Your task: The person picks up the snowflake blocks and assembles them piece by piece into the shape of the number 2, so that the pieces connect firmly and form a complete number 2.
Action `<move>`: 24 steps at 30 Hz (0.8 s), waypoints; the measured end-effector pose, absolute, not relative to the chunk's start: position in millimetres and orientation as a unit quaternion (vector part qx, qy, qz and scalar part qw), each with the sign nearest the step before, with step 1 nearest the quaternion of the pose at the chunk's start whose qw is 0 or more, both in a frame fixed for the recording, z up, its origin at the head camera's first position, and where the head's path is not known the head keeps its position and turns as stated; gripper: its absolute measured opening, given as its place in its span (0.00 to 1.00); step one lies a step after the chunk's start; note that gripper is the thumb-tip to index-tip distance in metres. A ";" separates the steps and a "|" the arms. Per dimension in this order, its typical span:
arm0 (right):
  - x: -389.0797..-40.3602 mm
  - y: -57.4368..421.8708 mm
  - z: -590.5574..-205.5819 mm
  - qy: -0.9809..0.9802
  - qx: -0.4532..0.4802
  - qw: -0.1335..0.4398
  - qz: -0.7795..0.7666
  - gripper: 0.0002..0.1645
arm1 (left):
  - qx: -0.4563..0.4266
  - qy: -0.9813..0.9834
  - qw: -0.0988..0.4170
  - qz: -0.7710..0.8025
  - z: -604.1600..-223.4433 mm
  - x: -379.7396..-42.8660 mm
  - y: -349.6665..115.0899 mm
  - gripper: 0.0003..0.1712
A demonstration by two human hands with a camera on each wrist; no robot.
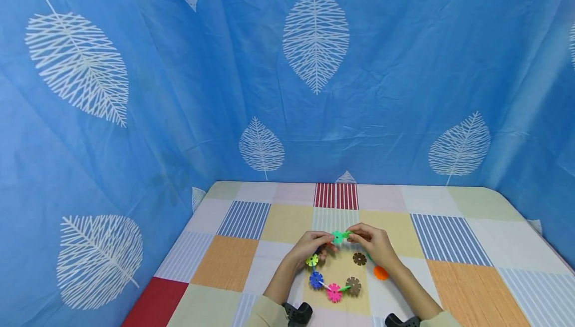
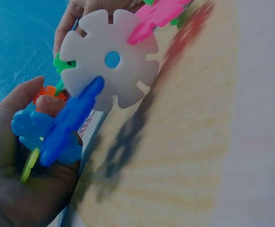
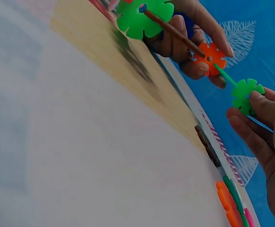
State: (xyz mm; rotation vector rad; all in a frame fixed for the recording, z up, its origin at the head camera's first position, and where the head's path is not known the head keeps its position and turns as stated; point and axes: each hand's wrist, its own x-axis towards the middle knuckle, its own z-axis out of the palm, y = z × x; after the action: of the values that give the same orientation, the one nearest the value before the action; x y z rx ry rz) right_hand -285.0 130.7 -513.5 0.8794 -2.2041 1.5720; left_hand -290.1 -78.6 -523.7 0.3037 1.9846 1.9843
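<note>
Notched plastic flower discs are slotted together into a curved chain. In the head view it includes a yellow disc [image 1: 312, 260], a blue disc [image 1: 316, 280], a pink disc [image 1: 334, 293] and a brown disc [image 1: 353, 287]. A white disc [image 2: 92, 52] joins the blue and pink ones. My left hand [image 1: 316, 243] pinches an orange disc [image 3: 209, 58] at one end, while a light-blue disc [image 2: 33, 127] sits by its palm. Between thumb and fingers, my right hand [image 1: 374, 242] pinches a green disc [image 3: 242, 92]. A second green disc, edge-on, meets the orange one.
Right of the chain lie a loose brown disc [image 1: 359, 258] and an orange disc [image 1: 381, 272], with a green disc [image 3: 236, 201] and a pink one partly seen beside it. A patchwork cloth [image 1: 287, 222] covers the table; blue leaf-print curtains [image 1: 382, 92] hang behind and at the sides.
</note>
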 end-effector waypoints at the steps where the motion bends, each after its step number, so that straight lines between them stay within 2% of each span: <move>1: -285.2 130.5 -513.7 -0.768 0.305 0.147 0.544 0.08 | 0.108 0.696 0.161 0.692 -523.7 -290.2 -78.9 0.18; 8: -291.6 130.7 -523.3 -0.757 0.317 0.147 0.553 0.05 | 0.139 0.702 0.191 0.672 -523.9 -291.2 -83.2 0.20; 18: -289.0 126.8 -525.8 -0.715 0.347 0.125 0.594 0.08 | 0.186 0.693 0.215 0.662 -523.3 -291.4 -88.8 0.23; 22: -289.0 134.0 -519.7 -0.754 0.332 0.124 0.553 0.09 | 0.182 0.685 0.224 0.669 -521.5 -291.7 -88.9 0.27; 24: -291.4 143.7 -517.1 -0.791 0.297 0.142 0.516 0.11 | 0.170 0.677 0.230 0.678 -521.0 -292.1 -88.3 0.30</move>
State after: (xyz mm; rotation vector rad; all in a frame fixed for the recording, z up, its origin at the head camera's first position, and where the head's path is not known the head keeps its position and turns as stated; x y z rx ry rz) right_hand -291.4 143.7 -517.1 0.8575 -2.2820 1.4893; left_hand -292.1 -88.3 -521.0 0.4690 1.8632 1.8653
